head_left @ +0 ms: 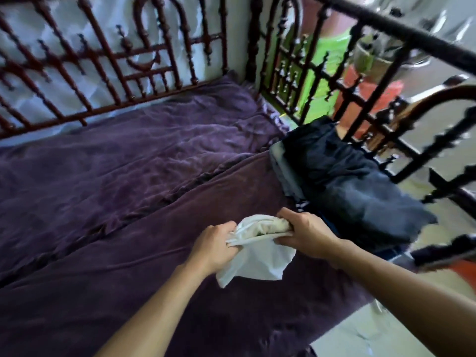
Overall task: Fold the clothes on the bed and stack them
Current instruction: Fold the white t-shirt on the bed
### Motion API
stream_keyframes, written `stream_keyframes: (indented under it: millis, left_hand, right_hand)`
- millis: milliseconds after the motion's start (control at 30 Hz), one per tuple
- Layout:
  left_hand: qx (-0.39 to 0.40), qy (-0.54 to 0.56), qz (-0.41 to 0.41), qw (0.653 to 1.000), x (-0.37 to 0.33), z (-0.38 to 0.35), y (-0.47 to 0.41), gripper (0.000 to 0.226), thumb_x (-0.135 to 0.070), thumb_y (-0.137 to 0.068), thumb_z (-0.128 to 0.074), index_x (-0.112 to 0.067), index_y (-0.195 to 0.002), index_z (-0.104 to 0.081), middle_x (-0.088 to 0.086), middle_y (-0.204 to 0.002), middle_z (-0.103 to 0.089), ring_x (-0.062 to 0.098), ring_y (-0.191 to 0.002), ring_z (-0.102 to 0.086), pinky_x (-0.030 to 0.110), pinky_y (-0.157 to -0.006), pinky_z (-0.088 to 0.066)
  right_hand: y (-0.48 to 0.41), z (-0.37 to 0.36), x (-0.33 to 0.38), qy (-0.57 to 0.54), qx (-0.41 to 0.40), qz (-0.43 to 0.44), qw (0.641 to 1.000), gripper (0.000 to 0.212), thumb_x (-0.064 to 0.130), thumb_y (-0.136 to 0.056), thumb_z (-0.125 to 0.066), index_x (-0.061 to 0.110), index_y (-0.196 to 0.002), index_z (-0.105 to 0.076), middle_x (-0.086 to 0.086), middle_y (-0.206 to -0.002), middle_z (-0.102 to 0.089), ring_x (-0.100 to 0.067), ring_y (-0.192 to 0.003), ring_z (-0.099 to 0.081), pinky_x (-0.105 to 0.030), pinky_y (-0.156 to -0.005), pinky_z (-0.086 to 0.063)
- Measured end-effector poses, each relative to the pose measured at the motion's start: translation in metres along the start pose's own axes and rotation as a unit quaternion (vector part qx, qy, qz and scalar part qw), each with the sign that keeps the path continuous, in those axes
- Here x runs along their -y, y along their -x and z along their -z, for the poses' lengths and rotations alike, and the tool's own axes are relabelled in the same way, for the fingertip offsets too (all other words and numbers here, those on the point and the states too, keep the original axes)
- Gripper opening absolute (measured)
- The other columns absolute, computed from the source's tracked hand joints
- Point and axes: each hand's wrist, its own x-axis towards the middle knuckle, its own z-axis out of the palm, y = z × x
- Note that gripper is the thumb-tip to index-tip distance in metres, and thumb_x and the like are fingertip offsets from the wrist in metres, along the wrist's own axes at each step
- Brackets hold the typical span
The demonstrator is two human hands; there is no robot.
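A small white garment [260, 256] hangs bunched between both hands just above the purple bed cover [128, 176]. My left hand [216, 246] grips its left edge with curled fingers. My right hand [306, 235] grips the right end, thumb on top. The lower part of the cloth droops toward the bed. To the right lies a pile of dark blue and grey clothes [342, 181] at the bed's right end, close to my right hand but apart from it.
A carved red-brown wooden railing [116, 63] runs along the far side of the bed. A dark carved footboard [386, 104] stands on the right behind the pile. The pale floor [360, 336] shows at lower right beyond the bed edge.
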Motion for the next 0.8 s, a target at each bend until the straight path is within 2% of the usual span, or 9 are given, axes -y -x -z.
stream_keyframes:
  millis: [133, 267, 333, 400, 500, 600, 667, 733, 800]
  left_hand:
    - [-0.016, 0.031, -0.014, 0.999, -0.089, -0.035, -0.029, 0.029, -0.027, -0.071, -0.072, -0.015, -0.066, -0.047, -0.005, -0.058, -0.056, 0.016, -0.058, -0.052, 0.036, -0.055, -0.040]
    - [0.001, 0.124, -0.015, 0.992, -0.174, -0.062, -0.056, 0.022, -0.024, -0.066, -0.075, -0.025, -0.064, -0.053, -0.014, -0.055, -0.054, 0.006, -0.054, -0.047, 0.032, -0.055, -0.040]
    - [0.019, 0.184, -0.015, 0.983, -0.209, -0.072, -0.070, 0.027, -0.030, -0.060, -0.075, -0.015, -0.071, -0.057, -0.008, -0.063, -0.060, 0.009, -0.061, -0.052, 0.041, -0.061, -0.047]
    - [0.040, 0.243, -0.008, 0.969, -0.239, -0.082, -0.084, 0.037, -0.028, -0.061, -0.079, -0.004, -0.082, -0.061, 0.008, -0.077, -0.068, 0.015, -0.071, -0.060, 0.047, -0.072, -0.053]
    - [0.061, 0.313, 0.002, 0.948, -0.273, -0.098, -0.105, 0.025, -0.008, -0.073, -0.079, -0.001, -0.092, -0.065, 0.012, -0.089, -0.071, 0.017, -0.079, -0.064, 0.037, -0.075, -0.054]
    - [0.071, 0.362, 0.031, 0.929, -0.290, -0.116, -0.130, 0.017, -0.003, -0.075, -0.076, -0.009, -0.088, -0.066, 0.003, -0.084, -0.071, 0.011, -0.075, -0.066, 0.025, -0.069, -0.053]
    - [0.065, 0.383, 0.069, 0.919, -0.289, -0.129, -0.152, 0.020, -0.004, -0.075, -0.077, -0.005, -0.092, -0.066, 0.008, -0.088, -0.072, 0.015, -0.078, -0.067, 0.029, -0.072, -0.055]
    - [0.050, 0.373, 0.115, 0.919, -0.278, -0.146, -0.177, 0.027, -0.009, -0.075, -0.077, -0.001, -0.097, -0.065, 0.011, -0.092, -0.071, 0.018, -0.080, -0.066, 0.032, -0.073, -0.054]
    - [0.027, 0.329, 0.157, 0.931, -0.263, -0.164, -0.203, 0.024, -0.015, -0.077, -0.073, -0.006, -0.097, -0.063, 0.006, -0.090, -0.069, 0.016, -0.076, -0.063, 0.029, -0.069, -0.052]
  right_hand:
    - [0.038, 0.068, -0.074, -0.052, -0.030, -0.025, 0.998, 0.044, 0.049, -0.069, -0.076, 0.034, -0.103, -0.053, 0.014, -0.083, -0.060, -0.018, -0.083, -0.061, -0.036, -0.071, -0.048]
    - [0.064, 0.143, -0.135, -0.073, -0.037, -0.031, 0.996, 0.037, 0.042, -0.068, -0.078, 0.034, -0.096, -0.056, 0.014, -0.085, -0.064, -0.009, -0.081, -0.060, -0.039, -0.074, -0.051]
    - [0.071, 0.182, -0.157, -0.065, -0.033, -0.043, 0.996, 0.034, 0.038, -0.068, -0.080, 0.029, -0.093, -0.059, 0.011, -0.086, -0.063, -0.010, -0.081, -0.059, -0.037, -0.074, -0.051]
    - [0.074, 0.218, -0.175, -0.040, -0.025, -0.054, 0.997, 0.034, 0.035, -0.068, -0.081, 0.023, -0.091, -0.061, 0.007, -0.084, -0.061, -0.014, -0.080, -0.057, -0.035, -0.072, -0.048]
    - [0.068, 0.258, -0.200, 0.000, -0.004, -0.072, 0.997, 0.038, 0.036, -0.066, -0.082, 0.017, -0.092, -0.062, 0.000, -0.086, -0.063, -0.020, -0.081, -0.058, -0.038, -0.073, -0.050]
    - [0.045, 0.271, -0.224, 0.051, 0.017, -0.101, 0.993, 0.053, 0.041, -0.064, -0.083, 0.012, -0.104, -0.063, -0.004, -0.097, -0.065, -0.023, -0.090, -0.059, -0.041, -0.080, -0.052]
    - [0.022, 0.266, -0.239, 0.071, 0.029, -0.120, 0.990, 0.057, 0.042, -0.066, -0.082, 0.014, -0.110, -0.062, -0.004, -0.105, -0.065, -0.024, -0.093, -0.059, -0.040, -0.083, -0.052]
    - [-0.004, 0.250, -0.254, 0.088, 0.028, -0.133, 0.987, 0.055, 0.040, -0.071, -0.079, 0.019, -0.118, -0.060, -0.002, -0.113, -0.063, -0.024, -0.101, -0.058, -0.036, -0.086, -0.050]
    - [-0.027, 0.225, -0.269, 0.122, 0.015, -0.144, 0.982, 0.046, 0.035, -0.080, -0.070, 0.024, -0.123, -0.057, -0.002, -0.118, -0.060, -0.023, -0.109, -0.056, -0.028, -0.085, -0.045]
